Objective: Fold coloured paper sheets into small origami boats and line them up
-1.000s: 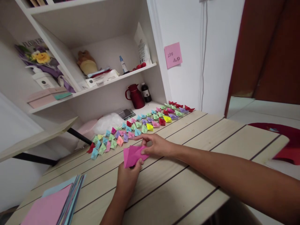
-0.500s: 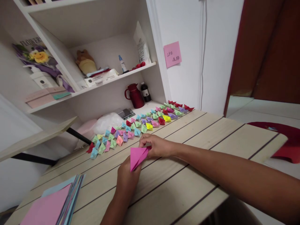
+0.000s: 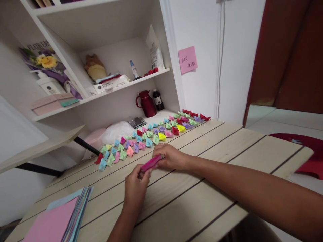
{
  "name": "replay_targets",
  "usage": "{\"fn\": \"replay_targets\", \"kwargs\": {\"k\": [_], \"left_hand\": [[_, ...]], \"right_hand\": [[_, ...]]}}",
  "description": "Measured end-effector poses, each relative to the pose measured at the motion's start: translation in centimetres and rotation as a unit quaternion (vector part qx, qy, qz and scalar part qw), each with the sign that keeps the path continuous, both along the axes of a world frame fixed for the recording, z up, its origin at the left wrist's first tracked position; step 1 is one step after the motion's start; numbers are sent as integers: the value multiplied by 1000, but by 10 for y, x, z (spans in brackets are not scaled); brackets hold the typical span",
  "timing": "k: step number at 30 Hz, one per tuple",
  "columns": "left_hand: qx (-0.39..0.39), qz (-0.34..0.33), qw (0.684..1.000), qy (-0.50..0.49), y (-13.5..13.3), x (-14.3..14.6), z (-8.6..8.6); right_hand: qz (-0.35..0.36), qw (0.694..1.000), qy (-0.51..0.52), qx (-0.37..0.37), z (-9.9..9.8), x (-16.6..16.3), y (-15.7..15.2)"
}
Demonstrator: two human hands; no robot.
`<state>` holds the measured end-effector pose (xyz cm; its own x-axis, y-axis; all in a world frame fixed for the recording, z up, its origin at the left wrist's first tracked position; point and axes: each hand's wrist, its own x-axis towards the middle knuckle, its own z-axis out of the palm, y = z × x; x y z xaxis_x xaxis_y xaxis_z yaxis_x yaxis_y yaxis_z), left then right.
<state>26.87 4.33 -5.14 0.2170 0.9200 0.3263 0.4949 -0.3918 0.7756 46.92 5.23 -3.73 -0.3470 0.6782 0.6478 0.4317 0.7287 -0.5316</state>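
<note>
Folded magenta paper spans the gap between left hand and right hand, inward of the table's far edge; its long axis runs hand to hand; both, fingers nearly closed, pinch its opposite ends, neither nearer.

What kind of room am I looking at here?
Probably a room in someone's home, perhaps a study or craft corner: a soft toy sits on white shelves, a red jug stands below, and rows of folded paper boats line a striped table.
</note>
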Motion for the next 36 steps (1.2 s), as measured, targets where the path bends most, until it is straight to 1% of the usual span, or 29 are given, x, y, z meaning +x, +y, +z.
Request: {"fn": "replay_targets", "kwargs": {"k": [3, 6, 10, 13, 16, 19, 22, 25, 29, 32, 36], "left_hand": [[-76, -25, 991, -105, -3, 1, 6], [-141, -63, 975, -157, -6, 1, 13], [-238, -141, 935, -220, -9, 0, 16], [-273, -162, 903, -288, -10, 0, 16], [-292, -174, 882, -326, -12, 1, 17], [-303, -175, 874, -338, -13, 2, 18], [-303, -148, 871, -357, -12, 2, 17], [-296, -118, 859, -400, -10, 1, 14], [-286, -93, 843, -446, -7, -1, 14], [-284, -89, 842, -450, -7, -2, 14], [-273, -89, 842, -457, -5, -1, 13]], "right_hand": [[-20, 998, 65, 13, 4, 2, -1], [-26, 993, 104, 40, 13, 6, -4], [-7, 993, 86, 83, 20, 5, -12], [14, 993, 50, 106, 18, -1, -16], [42, 991, -1, 124, 12, -5, -16], [57, 990, -37, 126, 9, -7, -14], [43, 990, -56, 119, 9, -8, -17], [23, 990, -74, 120, 11, -10, -20], [27, 987, -97, 122, 9, -11, -20], [41, 991, -82, 101, 7, -11, -18], [44, 999, 2, 17, 7, -11, -16]]}}
